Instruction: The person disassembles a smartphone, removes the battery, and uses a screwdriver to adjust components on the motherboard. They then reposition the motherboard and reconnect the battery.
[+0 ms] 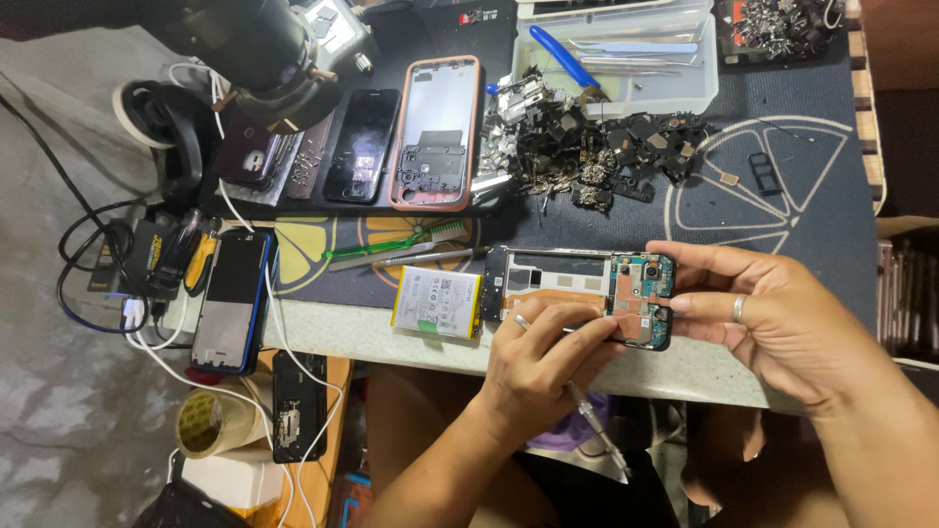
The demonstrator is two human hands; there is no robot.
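Left hand [548, 357]: fingers closed around a thin tool [595, 422], tip at the opened phone [587, 293]
Right hand [773, 318]: grips the phone's circuit-board end
Phone: held at the desk [333, 328] edge
Battery [437, 301]: flat, just beside the phone

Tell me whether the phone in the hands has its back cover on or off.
Off. The phone lies open between the left hand and right hand: bare frame and circuit board show, and a battery lies beside it.
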